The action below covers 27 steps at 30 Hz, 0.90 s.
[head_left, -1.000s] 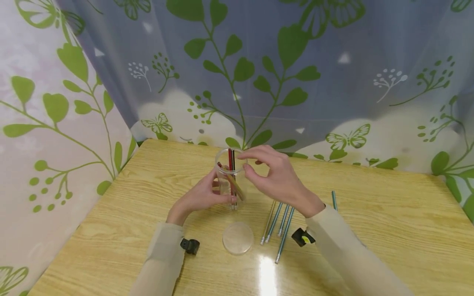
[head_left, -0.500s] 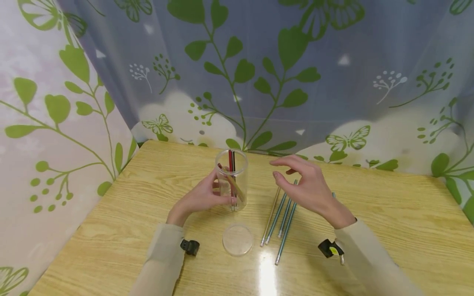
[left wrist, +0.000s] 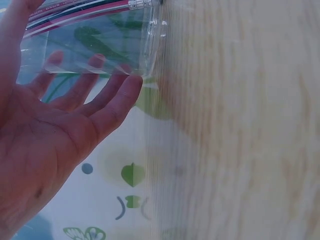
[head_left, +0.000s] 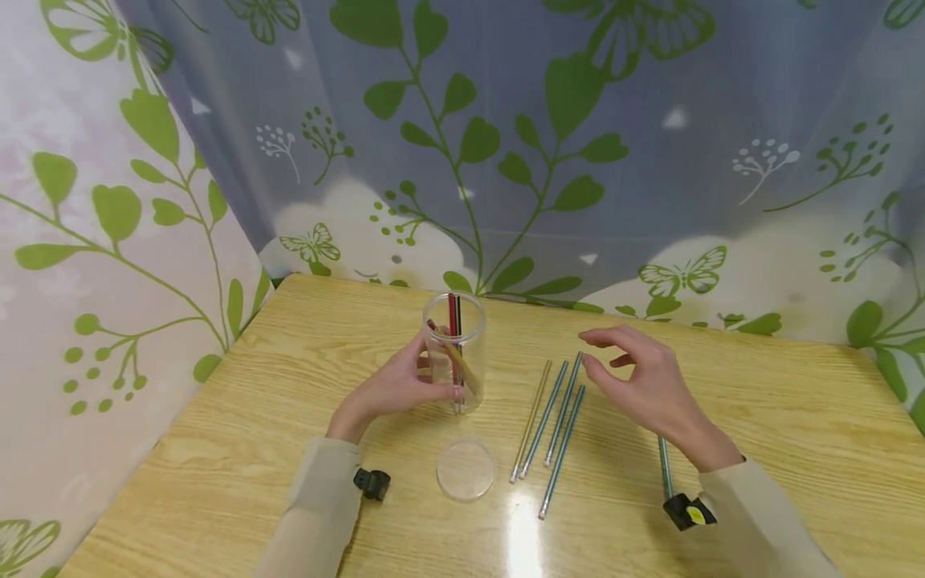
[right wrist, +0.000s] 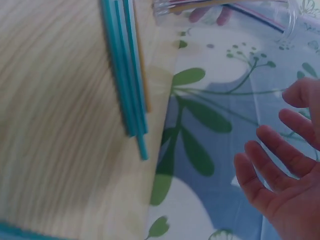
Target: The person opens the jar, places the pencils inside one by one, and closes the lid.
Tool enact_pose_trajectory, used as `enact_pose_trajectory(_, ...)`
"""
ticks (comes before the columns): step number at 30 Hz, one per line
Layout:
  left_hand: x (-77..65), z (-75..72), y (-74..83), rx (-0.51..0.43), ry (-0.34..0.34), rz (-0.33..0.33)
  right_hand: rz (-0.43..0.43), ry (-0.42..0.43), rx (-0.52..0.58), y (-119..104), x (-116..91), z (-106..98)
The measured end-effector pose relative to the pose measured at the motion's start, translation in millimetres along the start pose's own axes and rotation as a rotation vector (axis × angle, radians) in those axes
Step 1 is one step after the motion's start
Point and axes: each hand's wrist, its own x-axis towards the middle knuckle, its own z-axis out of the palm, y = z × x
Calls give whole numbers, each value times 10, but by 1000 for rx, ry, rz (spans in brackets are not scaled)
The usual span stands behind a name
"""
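My left hand [head_left: 390,381] grips a clear plastic jar [head_left: 474,365] that stands upright, thumb on the near side and fingers behind it. Inside the jar lean a red pencil [head_left: 453,317], a black one and a gold one [head_left: 466,371]. In the left wrist view, fingers [left wrist: 112,102] curve against the jar wall. My right hand [head_left: 646,385] hovers over the table with loosely bent fingers, nothing in them. Just left of it lie a gold pencil [head_left: 531,417] and three teal pencils [head_left: 562,449], eraser ends toward me. The right wrist view shows the same teal pencils [right wrist: 120,70].
A round clear lid [head_left: 466,470] lies flat in front of the jar. Another teal pencil [head_left: 665,466] lies under my right forearm, partly hidden. The wooden table [head_left: 289,361] ends at a patterned curtain [head_left: 650,160] behind and another at the left.
My right hand has moved from the jar's rim out to the right, past the loose pencils, uncovering them. My left hand and the jar have stayed put.
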Motion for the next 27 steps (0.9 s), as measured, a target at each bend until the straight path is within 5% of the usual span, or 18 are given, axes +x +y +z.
enact_pose_trajectory(27,-2,-6,-2,45,11,-16,357,-188,-134,497,-463,-239)
